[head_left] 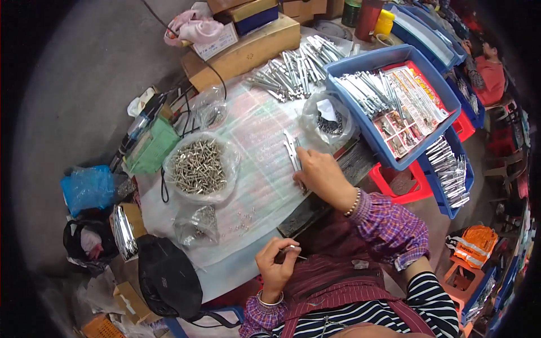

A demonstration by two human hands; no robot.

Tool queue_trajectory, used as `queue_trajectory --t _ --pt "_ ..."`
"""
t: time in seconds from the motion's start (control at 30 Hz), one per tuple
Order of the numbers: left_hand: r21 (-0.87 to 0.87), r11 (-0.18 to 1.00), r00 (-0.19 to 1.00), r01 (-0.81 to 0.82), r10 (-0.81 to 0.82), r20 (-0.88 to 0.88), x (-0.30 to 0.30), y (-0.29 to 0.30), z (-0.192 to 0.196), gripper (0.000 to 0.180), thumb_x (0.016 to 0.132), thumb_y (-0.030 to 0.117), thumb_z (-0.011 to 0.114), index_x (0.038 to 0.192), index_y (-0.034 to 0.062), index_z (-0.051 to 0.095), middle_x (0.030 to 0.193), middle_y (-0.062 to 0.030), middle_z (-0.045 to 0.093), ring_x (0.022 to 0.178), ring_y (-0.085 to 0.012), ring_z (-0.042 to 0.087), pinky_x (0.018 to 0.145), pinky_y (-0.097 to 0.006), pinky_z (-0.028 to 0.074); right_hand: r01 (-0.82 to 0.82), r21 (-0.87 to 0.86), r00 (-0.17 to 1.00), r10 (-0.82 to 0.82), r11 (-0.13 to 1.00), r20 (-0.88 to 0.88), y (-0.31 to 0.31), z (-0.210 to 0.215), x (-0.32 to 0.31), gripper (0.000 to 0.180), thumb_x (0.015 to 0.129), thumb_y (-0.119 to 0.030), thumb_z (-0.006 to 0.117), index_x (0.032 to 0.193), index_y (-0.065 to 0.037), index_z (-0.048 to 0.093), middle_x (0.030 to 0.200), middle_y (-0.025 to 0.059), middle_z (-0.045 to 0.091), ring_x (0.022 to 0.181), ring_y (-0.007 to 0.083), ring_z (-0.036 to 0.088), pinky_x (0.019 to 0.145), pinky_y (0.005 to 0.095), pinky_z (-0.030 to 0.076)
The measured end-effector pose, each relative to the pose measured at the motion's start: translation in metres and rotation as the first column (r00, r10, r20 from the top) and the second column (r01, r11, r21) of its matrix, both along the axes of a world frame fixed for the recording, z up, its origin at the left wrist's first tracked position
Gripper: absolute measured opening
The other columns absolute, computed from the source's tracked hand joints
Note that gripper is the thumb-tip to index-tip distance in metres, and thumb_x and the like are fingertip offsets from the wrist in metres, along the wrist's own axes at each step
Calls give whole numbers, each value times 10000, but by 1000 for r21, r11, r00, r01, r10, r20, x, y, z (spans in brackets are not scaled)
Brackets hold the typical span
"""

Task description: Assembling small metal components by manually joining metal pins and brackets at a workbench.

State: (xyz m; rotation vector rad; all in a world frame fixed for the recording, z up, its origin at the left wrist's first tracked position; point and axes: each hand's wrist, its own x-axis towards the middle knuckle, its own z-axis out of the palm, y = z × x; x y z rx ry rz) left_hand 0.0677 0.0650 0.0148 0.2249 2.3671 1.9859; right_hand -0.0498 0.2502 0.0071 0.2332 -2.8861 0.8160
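The right hand [319,174] lies flat, fingers pressed down on slim silver metal parts [292,151] at the middle of the plastic-covered table [253,129]. The left hand [276,262], nearer, pinches a small thin metal piece [293,248] between thumb and fingertips. A clear bag of silver screws [198,166] sits left.

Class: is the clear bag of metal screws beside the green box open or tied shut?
Open. The bag has its mouth spread wide, so the heap of screws lies uncovered.

Right hand [320,173] on metal pieces [292,150]; left hand [276,263] pinching pin [292,248].
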Motion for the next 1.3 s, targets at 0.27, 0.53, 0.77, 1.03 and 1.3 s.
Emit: queue_trajectory --t 0.27,0.53,0.77,1.03,1.3 --pt "4 1000 999 28 -28 22 -7 1 -2 71 743 37 681 772 0 628 665 -54 568 585 -118 518 546 -221 392 70 -163 997 -73 984 -13 2 -16 -13 631 652 -116 718 1199 -35 414 922 185 547 855 395 550 713 451 445" --pt "-68 996 998 51 -53 -37 -12 4 2 66 762 40 661 760 -4 612 661 -17 518 582 -81 448 524 -207 324 79 -120 996 -72 990 58 -7 -17 -20 501 668 -176 722 1055 -7 453 954 222 503 795 421 554 667 474 452" --pt "-86 995 995 57 -64 -75 -11 2 5 58 755 25 656 751 -11 611 658 -22 525 585 -83 456 530 -210 338 75 -99 996 -70 992 49 -7 -21 -30 265 640 -95 625 867 -3 524 826 214 557 760 414 562 658 483 453" --pt "-138 989 994 61 -72 -78 -13 1 12 40 761 2 638 760 -26 608 672 -24 547 591 -68 468 535 -208 351 62 -107 998 -62 992 2 -1 -16 -30 254 640 -86 591 872 -2 529 772 205 580 729 405 573 650 478 451" --pt "-287 957 981 34 -87 -174 -21 -12 20 51 749 3 632 796 -15 625 658 -55 574 570 -105 535 520 -221 400 -81 -92 996 77 992 -46 4 -25 -34 203 635 -151 639 763 0 599 724 197 607 715 375 591 659 443 471"
